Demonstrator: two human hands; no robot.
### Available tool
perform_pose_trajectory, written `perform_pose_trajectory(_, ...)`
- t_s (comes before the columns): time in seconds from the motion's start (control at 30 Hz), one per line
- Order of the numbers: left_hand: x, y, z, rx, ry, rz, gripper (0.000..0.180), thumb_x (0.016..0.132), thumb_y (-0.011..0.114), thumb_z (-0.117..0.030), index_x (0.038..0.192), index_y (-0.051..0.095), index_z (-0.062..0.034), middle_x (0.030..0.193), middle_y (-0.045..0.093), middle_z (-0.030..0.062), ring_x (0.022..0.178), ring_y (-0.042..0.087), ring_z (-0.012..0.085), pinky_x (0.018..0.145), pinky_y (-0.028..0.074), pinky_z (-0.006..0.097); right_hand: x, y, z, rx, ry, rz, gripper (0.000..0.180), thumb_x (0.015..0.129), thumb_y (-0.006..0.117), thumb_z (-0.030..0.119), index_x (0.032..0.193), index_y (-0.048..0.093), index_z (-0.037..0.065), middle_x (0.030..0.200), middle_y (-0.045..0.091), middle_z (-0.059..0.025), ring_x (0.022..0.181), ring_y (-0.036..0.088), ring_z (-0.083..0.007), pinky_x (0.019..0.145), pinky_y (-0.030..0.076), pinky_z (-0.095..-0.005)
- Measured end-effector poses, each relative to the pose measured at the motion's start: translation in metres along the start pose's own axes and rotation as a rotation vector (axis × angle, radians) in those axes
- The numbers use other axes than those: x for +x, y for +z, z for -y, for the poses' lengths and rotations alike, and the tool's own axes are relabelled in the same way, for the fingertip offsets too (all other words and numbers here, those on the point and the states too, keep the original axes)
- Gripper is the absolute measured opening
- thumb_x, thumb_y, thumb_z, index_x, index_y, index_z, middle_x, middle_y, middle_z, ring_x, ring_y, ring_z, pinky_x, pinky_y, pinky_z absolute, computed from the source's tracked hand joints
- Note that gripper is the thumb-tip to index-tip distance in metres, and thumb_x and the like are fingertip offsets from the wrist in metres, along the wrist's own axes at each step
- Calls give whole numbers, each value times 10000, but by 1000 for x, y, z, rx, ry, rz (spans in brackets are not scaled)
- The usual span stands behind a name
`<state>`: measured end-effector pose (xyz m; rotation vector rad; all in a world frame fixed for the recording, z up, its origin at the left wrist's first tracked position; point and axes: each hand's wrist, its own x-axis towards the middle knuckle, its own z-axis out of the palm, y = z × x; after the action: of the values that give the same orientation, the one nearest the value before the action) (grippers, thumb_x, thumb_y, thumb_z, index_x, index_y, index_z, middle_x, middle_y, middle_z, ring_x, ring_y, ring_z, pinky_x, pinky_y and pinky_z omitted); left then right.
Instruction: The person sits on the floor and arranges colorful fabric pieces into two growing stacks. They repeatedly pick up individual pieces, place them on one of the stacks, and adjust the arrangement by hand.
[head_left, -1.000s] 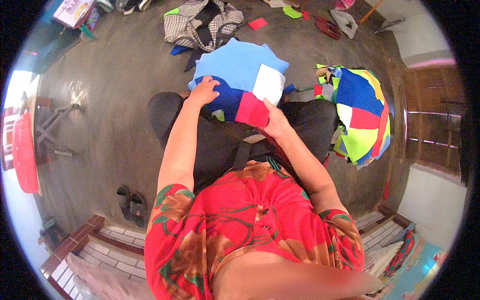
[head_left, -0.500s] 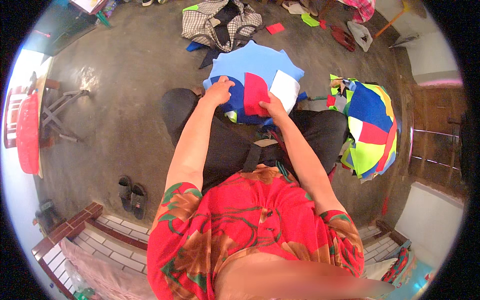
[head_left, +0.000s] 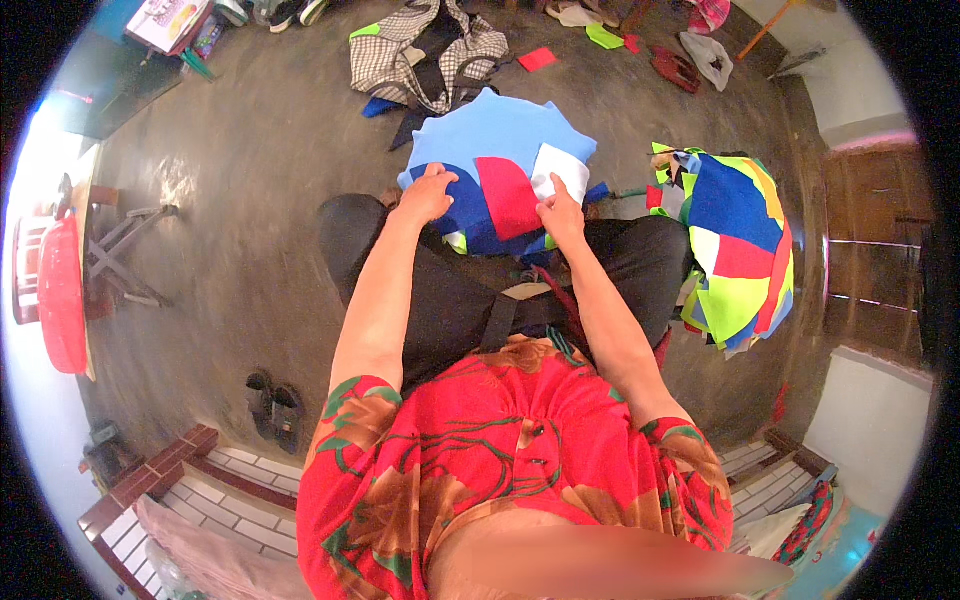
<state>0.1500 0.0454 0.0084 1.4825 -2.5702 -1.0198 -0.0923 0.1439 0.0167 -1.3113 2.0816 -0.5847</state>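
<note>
Roughly mid-scene: a person sits on a grey floor (head_left: 230,250), dark trousers (head_left: 350,250) spread left and right, red flowered shirt (head_left: 480,440) nearest. Between the knees lie layered cloth pieces, both hands on them.

Light blue piece (head_left: 490,125): far side of the layers, its far edge cut in points. Dark blue piece (head_left: 462,210): nearer, to the left. Red piece (head_left: 506,195): middle, slanting across the dark blue and the light blue. White piece (head_left: 568,160): right of the red. A lime-green scrap (head_left: 457,242) peeps out at the near edge.

Left hand (head_left: 430,195): on the dark blue piece, fingers bent over it; whether they pinch or only press, cannot tell. Right hand (head_left: 564,215): thumb by the red piece's right edge, a finger laid out over the white piece; cannot tell if either is gripped.

To the right, beyond the knee, a rounded heap of cloth (head_left: 738,205), dark blue, red, white and lime on its outside. Far floor, left to right: a checked bag-like item (head_left: 375,65), a small red scrap (head_left: 537,60), a lime piece (head_left: 604,37), a dark red item (head_left: 675,70), a pale plastic bag (head_left: 706,60). Near left: a pair of dark slippers (head_left: 286,415). Far left: a red basin (head_left: 62,295).
</note>
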Motion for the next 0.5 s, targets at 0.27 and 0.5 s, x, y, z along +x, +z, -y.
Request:
perform_pose_trajectory(0.27, 13, 12, 15, 2, 156, -72, 433, 724, 640, -144, 1141, 532, -96, 1225, 438, 168, 1151, 430, 332, 945, 381, 379, -16, 15, 23, -280, -395, -85, 372, 760, 521, 101, 1130, 494, 93, 986, 529, -146, 934, 509, -326, 804, 443, -420)
perform_pose_trajectory(0.5, 13, 6, 13, -20, 131, -22, 414, 733, 653, -123, 1125, 527, -88, 1206, 423, 139, 1107, 462, 316, 910, 402, 376, -28, 19, 11, -206, -337, 83, 504, 700, 654, 189, 1174, 504, 106, 1073, 479, -151, 1034, 474, -326, 845, 452, -411)
